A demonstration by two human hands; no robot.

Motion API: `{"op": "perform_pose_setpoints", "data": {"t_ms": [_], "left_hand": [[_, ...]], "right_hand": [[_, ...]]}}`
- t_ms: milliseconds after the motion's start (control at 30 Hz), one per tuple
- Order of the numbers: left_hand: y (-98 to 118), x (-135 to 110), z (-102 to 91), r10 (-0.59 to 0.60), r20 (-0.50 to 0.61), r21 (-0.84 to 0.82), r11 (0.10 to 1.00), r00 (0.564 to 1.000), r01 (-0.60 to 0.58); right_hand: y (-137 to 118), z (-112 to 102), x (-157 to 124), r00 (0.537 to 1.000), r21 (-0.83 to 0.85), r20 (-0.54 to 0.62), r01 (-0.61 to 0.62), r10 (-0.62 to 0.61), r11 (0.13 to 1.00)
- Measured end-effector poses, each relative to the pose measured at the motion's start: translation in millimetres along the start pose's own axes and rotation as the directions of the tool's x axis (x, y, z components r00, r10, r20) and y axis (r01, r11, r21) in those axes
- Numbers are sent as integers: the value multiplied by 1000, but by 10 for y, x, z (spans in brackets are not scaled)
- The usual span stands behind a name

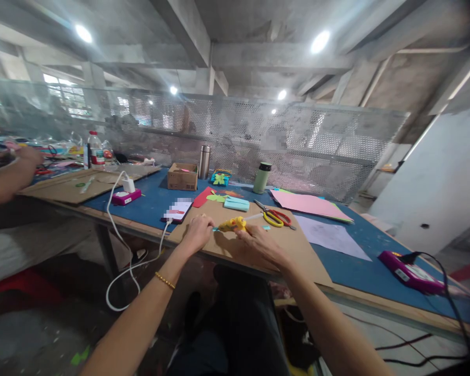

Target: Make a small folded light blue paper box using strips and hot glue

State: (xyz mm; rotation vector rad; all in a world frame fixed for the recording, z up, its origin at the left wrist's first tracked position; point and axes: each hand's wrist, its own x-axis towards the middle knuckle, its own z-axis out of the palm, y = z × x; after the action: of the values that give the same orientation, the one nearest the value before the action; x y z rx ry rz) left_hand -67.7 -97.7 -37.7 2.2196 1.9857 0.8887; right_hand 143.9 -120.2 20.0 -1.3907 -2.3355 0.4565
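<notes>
My right hand (263, 243) is closed round the handle of a yellow hot glue gun (233, 224), a pale glue stick poking out of its back. Its nozzle points left, toward my left hand (199, 233). That hand is pinched on a small blue-green piece (215, 228), mostly hidden by the fingers. Both hands are over a brown cardboard sheet (297, 254). Just beyond the glue gun lie a folded light-blue paper piece (236, 203), green paper cut-outs (216, 198) and a red paper piece (202, 197). Scissors with yellow handles (273, 218) and red-handled pliers (284, 218) rest to the right.
A charging phone (177, 210) with a white cable is left of the cardboard. Purple power strips (126, 197) stand at both sides. Behind are a cardboard box (182, 176), a steel flask (204, 162) and a green bottle (262, 178). Another person's arm (11, 177) shows at far left.
</notes>
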Motion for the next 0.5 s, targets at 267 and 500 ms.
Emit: {"op": "perform_pose_setpoints", "data": {"t_ms": [267, 500], "left_hand": [[-21, 11, 11, 1, 8, -6, 1000, 1000, -1], [-7, -10, -4, 24, 14, 22, 999, 1000, -25]], "right_hand": [[-20, 14, 16, 998, 24, 10, 67, -67, 997], [199, -124, -159, 997, 5, -74, -33, 33, 999]]}}
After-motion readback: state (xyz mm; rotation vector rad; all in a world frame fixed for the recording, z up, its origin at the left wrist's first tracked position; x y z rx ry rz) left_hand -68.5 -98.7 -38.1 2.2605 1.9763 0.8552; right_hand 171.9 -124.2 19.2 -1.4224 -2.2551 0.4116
